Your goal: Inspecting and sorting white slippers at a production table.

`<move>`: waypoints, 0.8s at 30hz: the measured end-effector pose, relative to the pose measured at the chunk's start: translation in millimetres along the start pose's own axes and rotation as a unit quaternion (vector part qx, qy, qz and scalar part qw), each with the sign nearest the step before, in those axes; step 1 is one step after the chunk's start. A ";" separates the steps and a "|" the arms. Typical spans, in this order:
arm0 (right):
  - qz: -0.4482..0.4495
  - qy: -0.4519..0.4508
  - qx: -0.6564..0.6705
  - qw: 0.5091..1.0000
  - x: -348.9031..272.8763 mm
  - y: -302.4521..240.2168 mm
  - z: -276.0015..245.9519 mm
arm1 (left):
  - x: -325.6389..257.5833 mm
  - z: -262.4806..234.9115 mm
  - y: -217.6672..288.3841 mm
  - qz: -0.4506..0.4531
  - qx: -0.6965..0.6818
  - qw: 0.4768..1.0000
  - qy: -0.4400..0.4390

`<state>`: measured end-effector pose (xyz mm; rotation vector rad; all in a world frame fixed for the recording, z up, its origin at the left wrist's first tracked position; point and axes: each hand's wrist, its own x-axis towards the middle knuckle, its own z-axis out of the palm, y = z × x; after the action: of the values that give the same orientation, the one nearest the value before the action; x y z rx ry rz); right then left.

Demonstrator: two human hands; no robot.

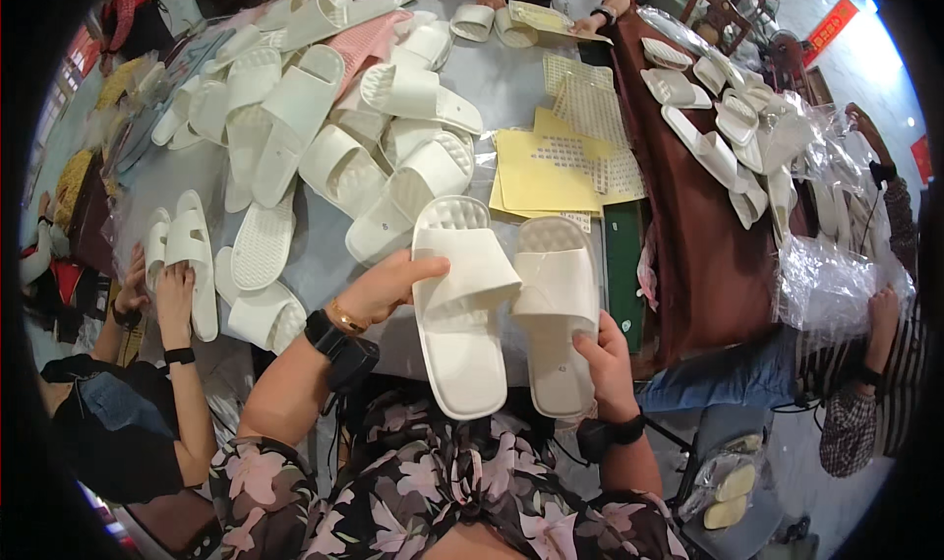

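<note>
Between left hand [385, 287] and right hand [607, 361], two white slippers [503, 304] side by side.

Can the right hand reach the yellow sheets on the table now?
Probably not freely: the right hand is occupied holding a white slipper, though the yellow sheets lie uncovered just beyond it.

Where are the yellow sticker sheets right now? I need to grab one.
In the head view, the yellow sticker sheets lie on the grey table, right of the slipper pile.

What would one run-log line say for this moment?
left hand: holds left white slipper | right hand: holds right white slipper | slippers side by side above table | slipper pile behind
</note>
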<state>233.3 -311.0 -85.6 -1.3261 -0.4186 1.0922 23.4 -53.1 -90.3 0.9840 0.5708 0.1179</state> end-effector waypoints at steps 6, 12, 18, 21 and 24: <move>-0.090 0.071 -0.184 0.976 18.7 30.1 -18.9 | 15.9 1.1 -32.2 0.120 0.203 0.961 0.148; -0.093 0.104 -0.177 0.974 30.6 38.0 -19.3 | 7.2 -0.8 -28.4 0.034 0.172 0.982 0.070; -0.111 0.104 -0.282 0.947 33.4 36.0 -16.1 | 3.3 5.5 -36.2 0.194 0.360 0.895 0.176; -0.125 0.093 -0.298 0.942 32.4 30.7 -15.8 | 4.0 10.4 -42.9 0.266 0.497 0.806 0.181; -0.164 0.068 -0.314 0.933 28.2 15.8 -13.7 | -2.8 14.0 -37.3 0.236 0.487 0.821 0.185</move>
<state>251.3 -297.7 -112.7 -1.7948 -0.9014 0.5922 22.3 -85.5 -113.6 2.1366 0.7446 0.5020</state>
